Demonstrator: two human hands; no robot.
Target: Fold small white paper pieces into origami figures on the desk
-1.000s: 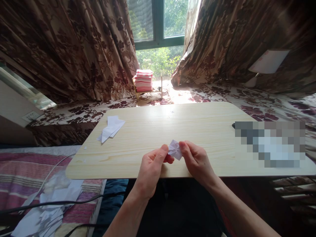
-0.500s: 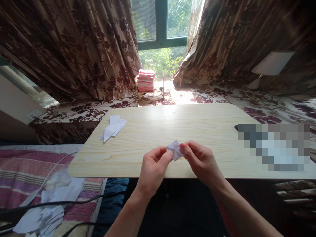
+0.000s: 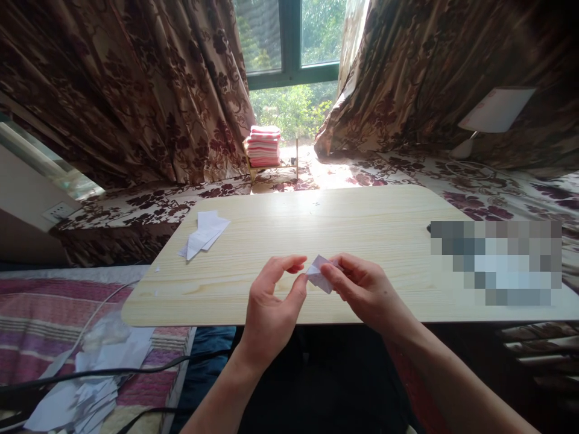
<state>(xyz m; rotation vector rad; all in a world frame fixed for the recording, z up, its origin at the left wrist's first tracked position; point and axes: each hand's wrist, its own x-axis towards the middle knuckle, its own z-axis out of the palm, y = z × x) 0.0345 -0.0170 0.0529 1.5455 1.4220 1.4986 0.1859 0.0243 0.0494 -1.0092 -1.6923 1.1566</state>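
A small folded piece of white paper [image 3: 319, 272] is held just above the front edge of a light wooden table [image 3: 353, 223]. My right hand [image 3: 362, 289] pinches it from the right between thumb and fingers. My left hand [image 3: 271, 301] is at its left side, thumb tip touching the paper's left corner, forefinger curled above it.
Folded white paper pieces [image 3: 204, 234] lie at the table's left. A blurred patch [image 3: 495, 262] covers something at the right. Paper scraps [image 3: 90, 374] and cables lie on a striped cloth at the lower left. A pink stack [image 3: 263, 146] stands by the window.
The paper has been turned and folded narrower. My left forefinger has lifted off it, leaving the thumb at its corner. The right hand keeps its pinch.
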